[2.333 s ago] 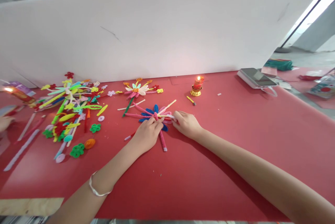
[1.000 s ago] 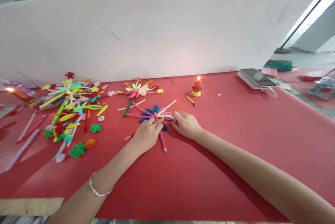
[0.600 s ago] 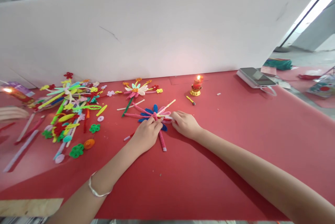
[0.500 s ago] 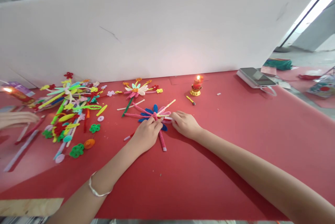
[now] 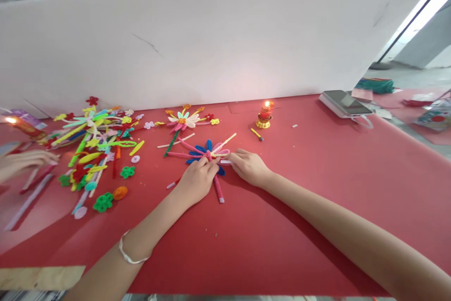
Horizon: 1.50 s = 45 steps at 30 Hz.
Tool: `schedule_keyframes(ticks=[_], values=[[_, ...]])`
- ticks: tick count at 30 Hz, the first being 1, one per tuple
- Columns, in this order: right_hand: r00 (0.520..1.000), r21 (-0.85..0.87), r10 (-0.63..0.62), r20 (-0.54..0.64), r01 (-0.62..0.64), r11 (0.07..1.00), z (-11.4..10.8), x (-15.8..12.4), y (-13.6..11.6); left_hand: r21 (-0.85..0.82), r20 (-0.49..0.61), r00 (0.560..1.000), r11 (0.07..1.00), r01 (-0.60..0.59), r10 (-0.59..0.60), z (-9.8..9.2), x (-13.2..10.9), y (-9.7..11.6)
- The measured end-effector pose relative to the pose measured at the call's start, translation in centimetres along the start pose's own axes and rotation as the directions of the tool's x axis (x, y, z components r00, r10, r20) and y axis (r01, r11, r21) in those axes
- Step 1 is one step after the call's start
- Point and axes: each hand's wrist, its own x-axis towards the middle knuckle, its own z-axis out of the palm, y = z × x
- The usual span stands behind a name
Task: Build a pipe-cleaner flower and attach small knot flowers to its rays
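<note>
A pipe-cleaner flower with blue and pink petals and a pink stem lies on the red table. My left hand is closed, its fingertips pinching the flower's centre. My right hand is closed too, pinching a pale pipe-cleaner piece at the flower's right side. A silver bangle is on my left wrist.
A heap of coloured pipe cleaners and small flowers lies at the left. A finished white flower and a lit candle stand behind. A phone on a white box is at the right. Another person's hand reaches in at the left edge.
My hands have barely moved on the flower; the right fingers shifted slightly. The other person's hand has come further in from the left edge.
</note>
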Motion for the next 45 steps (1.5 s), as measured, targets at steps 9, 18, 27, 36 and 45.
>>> schedule_keyframes(ticks=[9,18,27,36,45], values=[[1.000,0.036,-0.004,-0.002,0.004,0.999,0.19,-0.09,0.22,-0.012,-0.016,1.000,1.000,0.008,-0.008,0.24,-0.04,-0.05],[1.000,0.016,0.009,0.006,-0.009,1.000,0.00,0.08,0.00,-0.016,-0.034,0.999,1.000,0.002,-0.002,0.13,-0.02,0.02],[1.000,0.029,0.008,0.018,-0.009,1.000,0.14,0.06,0.18,0.004,-0.012,1.000,1.000,0.000,0.000,0.09,0.02,0.04],[0.999,0.017,0.024,0.034,-0.024,1.000,-0.12,0.14,-0.04,-0.009,-0.016,1.000,1.000,0.004,-0.004,0.11,0.00,0.02],[0.999,0.021,0.012,0.035,-0.012,1.000,-0.20,0.17,-0.09,0.015,-0.005,1.000,1.000,-0.002,0.002,-0.02,0.06,0.04]])
